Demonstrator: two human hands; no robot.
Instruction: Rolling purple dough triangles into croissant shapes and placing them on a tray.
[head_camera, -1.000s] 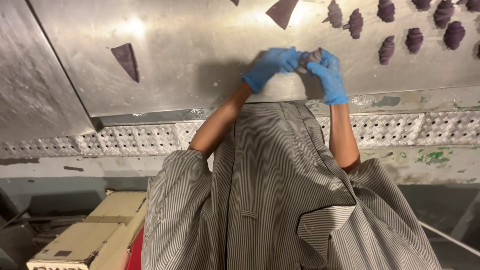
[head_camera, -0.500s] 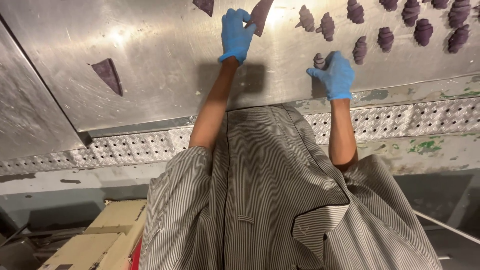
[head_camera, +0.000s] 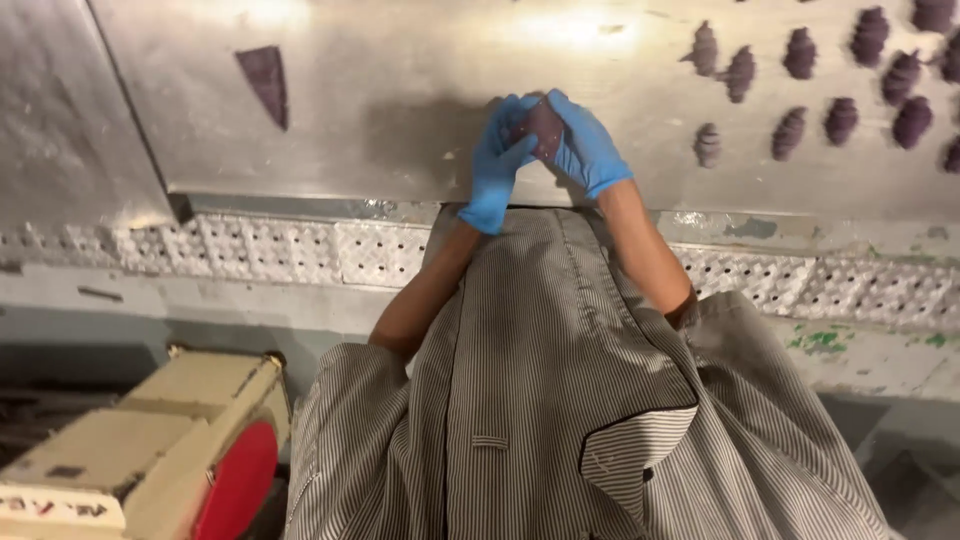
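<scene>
Steel table: a broad brushed-metal table fills the upper part of the view, with a seam running down its left side and glare from a lamp along the far edge.
Hands: both wear blue gloves and are brought together over the near edge of the table, just in front of the person's chest.
Left hand: the left hand is curled, its fingers pressed against the near left side of the dough piece.
Right hand: the right hand closes over the piece from the right, fingers bent around it.
Dough piece: a dark purple dough piece sits pinched between the two hands, only its upper face showing between the gloved fingers; whether it rests on the table or is lifted clear cannot be told.
Dough triangle: a flat purple triangle lies alone on the table, well to the left of the hands, point toward the person.
Rolled pieces: ridged purple rolled pieces lie in loose rows on the right of the table, well apart from the hands.
Clothing: a grey striped coat with short sleeves covers the person's front; the forearms are bare.
Table front: a perforated metal strip runs below the edge.
Lower left: a cream-coloured machine with a red round part stands by the person's left side.
</scene>
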